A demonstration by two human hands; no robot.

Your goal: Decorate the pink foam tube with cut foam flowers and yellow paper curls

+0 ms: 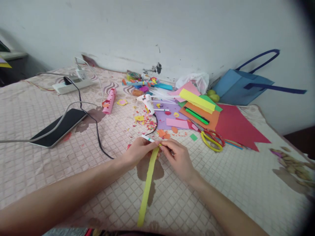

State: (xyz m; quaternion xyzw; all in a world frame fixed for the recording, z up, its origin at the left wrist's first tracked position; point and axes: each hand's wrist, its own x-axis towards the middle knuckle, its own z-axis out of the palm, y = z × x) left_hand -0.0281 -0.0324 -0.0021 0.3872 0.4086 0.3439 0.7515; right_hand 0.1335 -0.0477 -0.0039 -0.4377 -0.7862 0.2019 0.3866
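My left hand is closed around a slim white pen-like stick with a teal band, its end poking out past the fingers. From between the two hands a long yellow paper strip with a finely jagged edge hangs down towards me over the tablecloth. My right hand pinches the strip's upper end against the stick, thumb and forefinger meeting my left thumb. The fingers partly cover the spot where strip and stick touch. Just beyond the hands lie orange paper scraps.
A white glue gun with a black cord stands behind the hands. Yellow-handled scissors, a green cutter and coloured paper sheets lie right. Leftward are a black phone-like slab, a power strip and a pink roll.
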